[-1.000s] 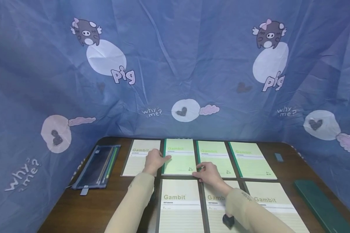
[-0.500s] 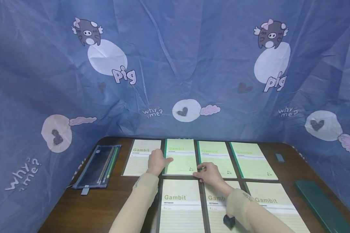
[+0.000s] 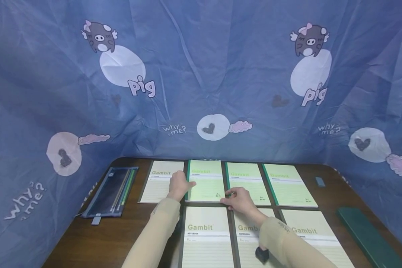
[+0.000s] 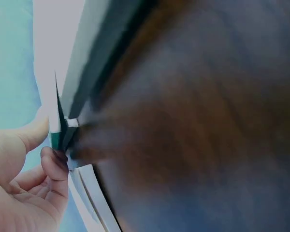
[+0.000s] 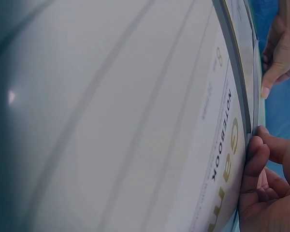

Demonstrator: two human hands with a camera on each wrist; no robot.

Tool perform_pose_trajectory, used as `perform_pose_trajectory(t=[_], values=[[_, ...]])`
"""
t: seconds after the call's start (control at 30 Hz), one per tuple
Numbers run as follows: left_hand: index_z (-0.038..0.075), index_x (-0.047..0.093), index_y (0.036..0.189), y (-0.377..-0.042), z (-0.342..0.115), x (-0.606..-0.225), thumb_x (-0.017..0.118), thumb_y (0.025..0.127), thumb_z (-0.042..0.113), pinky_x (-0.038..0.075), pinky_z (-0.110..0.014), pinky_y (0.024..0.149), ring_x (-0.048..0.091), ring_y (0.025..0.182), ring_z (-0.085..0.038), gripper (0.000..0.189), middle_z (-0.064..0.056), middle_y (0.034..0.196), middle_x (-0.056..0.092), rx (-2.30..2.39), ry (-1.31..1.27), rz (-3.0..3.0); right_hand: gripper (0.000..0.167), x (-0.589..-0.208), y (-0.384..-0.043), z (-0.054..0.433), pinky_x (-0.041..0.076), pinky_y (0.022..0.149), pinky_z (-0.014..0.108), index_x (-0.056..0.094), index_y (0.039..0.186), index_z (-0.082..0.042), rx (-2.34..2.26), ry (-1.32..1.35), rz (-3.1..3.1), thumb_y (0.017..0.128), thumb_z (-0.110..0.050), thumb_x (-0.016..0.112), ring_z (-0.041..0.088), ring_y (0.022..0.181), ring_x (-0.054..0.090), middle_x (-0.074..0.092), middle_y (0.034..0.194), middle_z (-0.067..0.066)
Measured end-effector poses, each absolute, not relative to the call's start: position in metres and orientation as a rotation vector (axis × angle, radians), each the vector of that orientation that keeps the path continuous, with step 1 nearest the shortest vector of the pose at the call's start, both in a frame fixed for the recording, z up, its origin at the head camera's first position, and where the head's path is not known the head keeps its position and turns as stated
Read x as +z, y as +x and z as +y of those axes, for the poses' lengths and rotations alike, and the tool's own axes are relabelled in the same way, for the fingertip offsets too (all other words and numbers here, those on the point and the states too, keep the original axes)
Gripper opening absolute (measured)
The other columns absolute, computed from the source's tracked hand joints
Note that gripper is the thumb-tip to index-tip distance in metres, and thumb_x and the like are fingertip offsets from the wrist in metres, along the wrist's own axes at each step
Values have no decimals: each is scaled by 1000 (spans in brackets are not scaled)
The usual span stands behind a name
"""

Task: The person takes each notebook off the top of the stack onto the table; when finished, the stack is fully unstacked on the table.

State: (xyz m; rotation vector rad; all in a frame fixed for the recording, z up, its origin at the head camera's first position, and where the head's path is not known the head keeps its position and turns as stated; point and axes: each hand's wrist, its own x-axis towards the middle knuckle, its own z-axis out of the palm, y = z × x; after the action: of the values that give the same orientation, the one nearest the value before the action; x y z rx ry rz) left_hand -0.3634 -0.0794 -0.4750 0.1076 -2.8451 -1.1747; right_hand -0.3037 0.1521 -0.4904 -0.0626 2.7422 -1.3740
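A pale green notebook [image 3: 205,186] with a green spine lies in the back row, second from the left. My left hand [image 3: 179,185] pinches its spine side, the thumb over the cover and curled fingers at the edge. The left wrist view shows that thumb [image 4: 36,133] against the green edge. At the notebook's near right corner, my right hand [image 3: 239,200] holds the edge between thumb and curled index finger [image 5: 257,154]. Part of the right hand also overlaps the neighbouring green notebook [image 3: 247,182]. A white notebook [image 3: 158,190] lies left of the left hand.
Another green notebook [image 3: 288,184] lies at the right of the back row. Three white-covered notebooks, one of them in the middle [image 3: 207,245], form the front row, partly under my right sleeve. A blue pencil pouch [image 3: 104,193], a small blue block [image 3: 319,181] and a dark green case [image 3: 368,238] flank them.
My left wrist and forearm have shifted slightly to the right. Both hands stay at the same notebook, and the right hand shows almost no movement.
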Motion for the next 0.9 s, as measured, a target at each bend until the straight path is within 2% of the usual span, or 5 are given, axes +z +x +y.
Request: perform_pose_trajectory(t=[0.17, 0.33, 0.6, 0.77, 0.9], values=[[-9, 71, 93, -363, -84, -470, 85, 76, 13, 48, -30, 56, 55, 60, -19, 31, -9, 66, 62, -1257, 114, -2805, 48, -490, -303, 151, 54, 58, 27, 64, 121, 6, -1372, -52, 2734, 84, -21, 80, 13, 54, 64, 61, 65, 5], [-4, 71, 85, -364, -92, -467, 84, 77, 16, 42, -28, 53, 50, 57, -16, 25, -8, 67, 63, -1289, 173, -2801, 46, -489, -303, 152, 54, 58, 27, 65, 120, 5, -1377, -42, 2722, 85, -21, 80, 13, 55, 64, 61, 65, 5], [-6, 65, 101, -363, -109, -465, 79, 82, 15, 54, -37, 71, 64, 80, -26, 31, -16, 92, 66, -1420, 228, -2730, 43, -488, -302, 150, 53, 57, 26, 66, 119, 4, -1353, -39, 2729, 85, -18, 79, 13, 55, 63, 63, 66, 5], [-8, 64, 105, -360, -120, -463, 75, 85, 12, 55, -37, 72, 64, 82, -26, 30, -18, 96, 64, -1550, 237, -2661, 43, -489, -303, 149, 53, 57, 27, 66, 119, 4, -1343, -31, 2729, 85, -17, 79, 13, 56, 63, 64, 68, 4], [-6, 65, 109, -360, -129, -457, 74, 88, 14, 52, -36, 77, 62, 85, -25, 31, -16, 98, 65, -1654, 296, -2627, 42, -489, -303, 150, 53, 57, 27, 66, 119, 3, -1329, -20, 2731, 84, -18, 79, 14, 57, 64, 64, 68, 4]])
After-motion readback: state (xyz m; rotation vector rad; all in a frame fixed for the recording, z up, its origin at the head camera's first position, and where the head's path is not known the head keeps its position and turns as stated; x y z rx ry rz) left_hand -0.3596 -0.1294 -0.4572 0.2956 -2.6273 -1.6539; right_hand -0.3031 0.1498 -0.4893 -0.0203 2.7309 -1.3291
